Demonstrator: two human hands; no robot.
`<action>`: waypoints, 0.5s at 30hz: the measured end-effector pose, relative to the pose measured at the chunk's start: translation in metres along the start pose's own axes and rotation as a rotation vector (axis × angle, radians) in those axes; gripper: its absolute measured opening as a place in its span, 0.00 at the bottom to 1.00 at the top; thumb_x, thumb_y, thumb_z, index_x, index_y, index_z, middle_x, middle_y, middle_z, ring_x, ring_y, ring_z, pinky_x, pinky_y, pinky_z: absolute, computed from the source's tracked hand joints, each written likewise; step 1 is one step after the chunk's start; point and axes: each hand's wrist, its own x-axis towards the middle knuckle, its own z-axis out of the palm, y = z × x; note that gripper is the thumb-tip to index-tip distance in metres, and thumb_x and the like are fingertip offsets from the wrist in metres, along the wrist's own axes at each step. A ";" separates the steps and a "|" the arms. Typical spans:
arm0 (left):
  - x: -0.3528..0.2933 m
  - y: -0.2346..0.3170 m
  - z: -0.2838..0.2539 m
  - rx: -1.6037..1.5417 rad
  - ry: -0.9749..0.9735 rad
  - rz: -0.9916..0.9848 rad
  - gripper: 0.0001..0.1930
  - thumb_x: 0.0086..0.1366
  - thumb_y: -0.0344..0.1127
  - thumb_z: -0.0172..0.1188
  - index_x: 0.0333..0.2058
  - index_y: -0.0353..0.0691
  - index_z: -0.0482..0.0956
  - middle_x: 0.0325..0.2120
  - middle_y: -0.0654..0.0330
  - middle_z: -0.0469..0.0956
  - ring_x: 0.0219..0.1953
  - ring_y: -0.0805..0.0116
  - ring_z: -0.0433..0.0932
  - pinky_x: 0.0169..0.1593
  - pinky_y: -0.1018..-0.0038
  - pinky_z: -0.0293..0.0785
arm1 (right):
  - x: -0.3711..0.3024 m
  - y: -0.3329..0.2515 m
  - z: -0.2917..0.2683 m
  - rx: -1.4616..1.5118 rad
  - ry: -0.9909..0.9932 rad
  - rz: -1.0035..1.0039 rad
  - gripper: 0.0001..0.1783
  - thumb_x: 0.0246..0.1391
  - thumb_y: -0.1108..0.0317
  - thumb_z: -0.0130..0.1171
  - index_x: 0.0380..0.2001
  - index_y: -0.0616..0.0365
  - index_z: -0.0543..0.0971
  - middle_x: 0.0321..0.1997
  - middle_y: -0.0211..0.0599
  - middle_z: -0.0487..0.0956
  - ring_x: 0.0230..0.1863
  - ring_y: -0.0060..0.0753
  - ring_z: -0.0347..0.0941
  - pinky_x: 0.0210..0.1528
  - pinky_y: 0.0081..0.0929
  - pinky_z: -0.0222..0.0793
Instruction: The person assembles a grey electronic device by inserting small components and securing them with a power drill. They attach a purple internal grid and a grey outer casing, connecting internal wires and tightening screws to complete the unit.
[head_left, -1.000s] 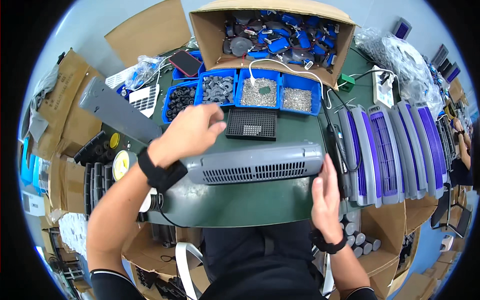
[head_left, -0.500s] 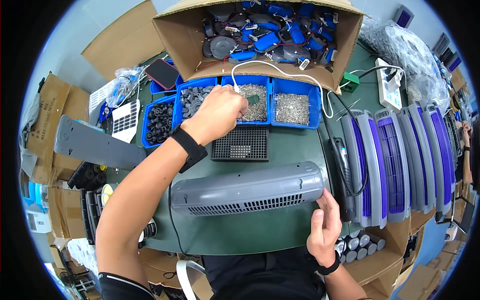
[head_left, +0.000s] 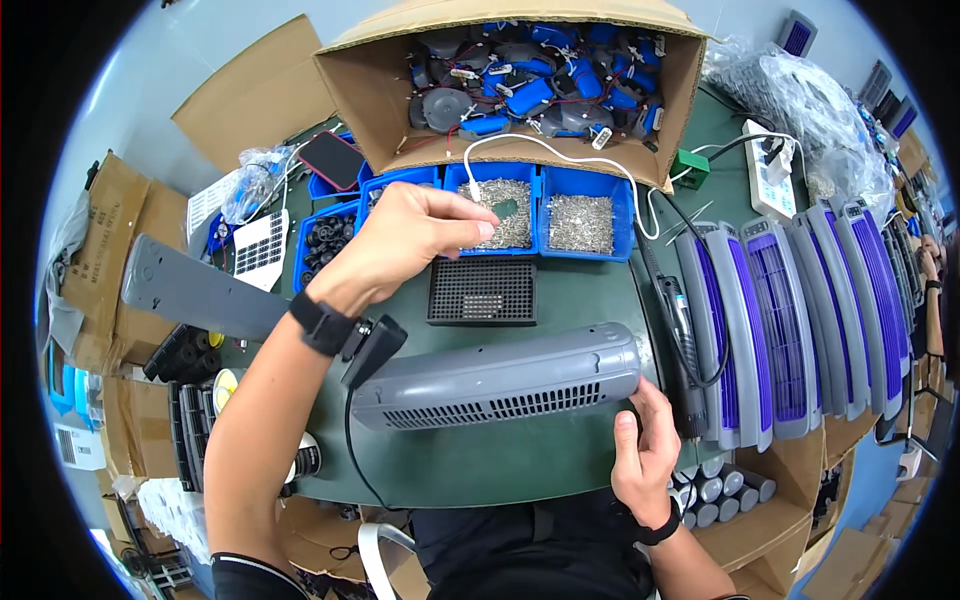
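A long grey plastic housing (head_left: 500,376) with slotted vents lies across the green table in front of me. My left hand (head_left: 415,240) hovers over the front of a blue bin of small metal screws (head_left: 507,217), thumb and fingertips pinched together. Whatever they hold is too small to make out. A green piece (head_left: 505,209) lies on the screws. My right hand (head_left: 645,455) rests at the housing's right end, fingers stretched out and thumb apart, fingertips at its edge. Between bins and housing sits a black perforated tray (head_left: 482,292) with several small pieces in its holes.
Another bin of screws (head_left: 581,222) and one of black parts (head_left: 325,238) flank the middle. A carton of blue-and-grey parts (head_left: 355,110) stands behind. On the right are a power screwdriver (head_left: 685,340) with its cable and a row of grey-and-purple units (head_left: 778,330). A grey panel (head_left: 200,290) stands left.
My left hand has lifted out of the screw bin and drawn back slightly toward me, fingers still pinched. A black attachment on its wristband now shows. My right hand stays at the housing's end.
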 end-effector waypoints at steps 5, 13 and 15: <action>-0.075 0.009 0.004 -0.443 -0.062 -0.110 0.14 0.63 0.26 0.75 0.46 0.29 0.88 0.36 0.55 0.87 0.36 0.71 0.84 0.42 0.75 0.81 | 0.000 0.001 -0.001 0.011 0.000 0.043 0.25 0.70 0.69 0.60 0.65 0.71 0.73 0.62 0.52 0.80 0.59 0.41 0.79 0.63 0.36 0.74; -0.179 -0.059 0.057 -0.847 -0.121 -0.045 0.08 0.64 0.22 0.73 0.42 0.30 0.88 0.37 0.50 0.87 0.37 0.67 0.85 0.41 0.72 0.81 | -0.006 -0.027 -0.008 -0.149 0.097 -0.337 0.25 0.64 0.83 0.57 0.64 0.74 0.72 0.61 0.60 0.79 0.65 0.54 0.76 0.70 0.43 0.70; -0.190 -0.067 0.073 -0.847 -0.112 -0.088 0.08 0.65 0.21 0.71 0.42 0.30 0.88 0.39 0.51 0.87 0.39 0.68 0.84 0.43 0.73 0.80 | -0.016 -0.047 -0.007 0.001 0.052 -0.312 0.21 0.62 0.84 0.57 0.59 0.73 0.75 0.55 0.58 0.83 0.58 0.51 0.81 0.63 0.42 0.75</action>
